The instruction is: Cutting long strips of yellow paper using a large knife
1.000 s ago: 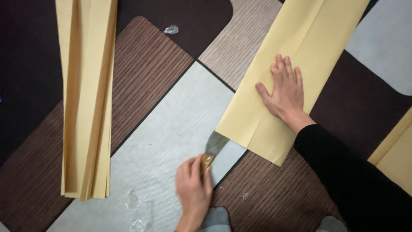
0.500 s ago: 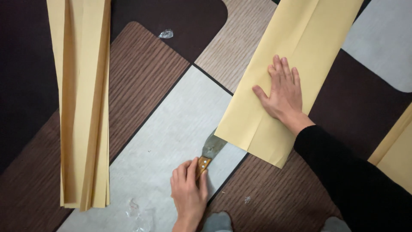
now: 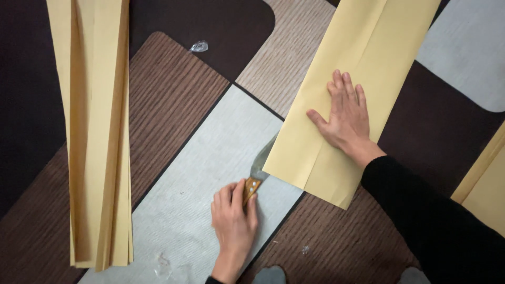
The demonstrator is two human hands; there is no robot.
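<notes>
Nearest us, our left hand sits on the pale grey panel of the patterned floor mat, close to the mat's near edge. Its fingers are curled shut around the wooden handle of a knife, thumb along the right side of the handle. The handle pokes out just past the fingertips; the flat metal blade runs up and right from the grip and slips under the near left edge of the folded yellow paper, so the blade tip is hidden. The blade lies just beyond the grip, at the paper's fold line.

Further out and to the right, our right hand, in a black sleeve, lies flat and spread on that folded paper, palm down, fingers pointing away, gripping nothing, only pressing on it. The paper lies diagonally, its near corner on the dark brown striped panel, its far end running off the top edge of view.

Along the left side of the mat lies a stack of long yellow paper strips, well apart from both hands. Another yellow sheet shows at the right edge. A small clear plastic scrap lies near the far edge.
</notes>
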